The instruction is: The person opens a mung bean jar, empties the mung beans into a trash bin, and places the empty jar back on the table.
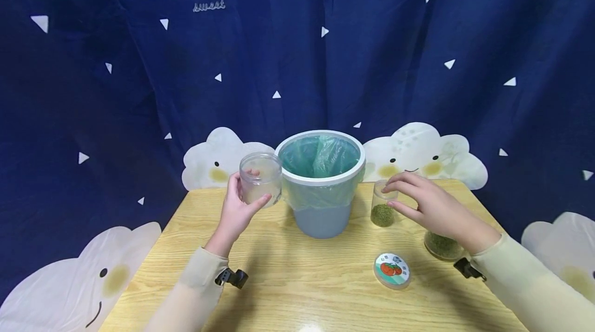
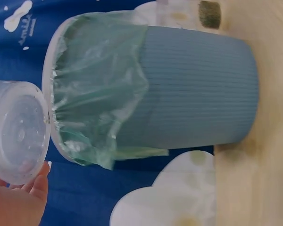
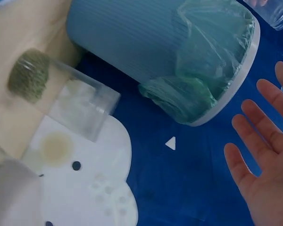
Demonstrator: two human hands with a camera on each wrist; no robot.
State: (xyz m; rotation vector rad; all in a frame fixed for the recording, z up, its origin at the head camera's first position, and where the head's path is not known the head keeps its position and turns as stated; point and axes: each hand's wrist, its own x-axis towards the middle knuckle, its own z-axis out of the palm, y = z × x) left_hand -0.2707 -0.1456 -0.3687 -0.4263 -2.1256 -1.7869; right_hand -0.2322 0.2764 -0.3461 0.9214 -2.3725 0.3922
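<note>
In the head view, my left hand [image 1: 234,213] holds a clear, wide plastic jar [image 1: 261,179] up at the left of the bin's rim, fingers and thumb around its side. The left wrist view shows this jar's round base [image 2: 21,136]; no contents can be made out. My right hand [image 1: 429,208] is raised at the right, over and in front of a clear jar [image 1: 382,215] with green grains at its bottom. From the right wrist, the right hand [image 3: 269,141] appears with its fingers spread, holding nothing, apart from that jar [image 3: 30,77].
A grey-blue bin [image 1: 323,221] with a white rim and green liner stands at the table's back middle. Another jar [image 1: 443,247] with dark green contents sits under my right forearm. A round lid [image 1: 392,271] with a tomato picture lies on the wooden table [image 1: 297,280].
</note>
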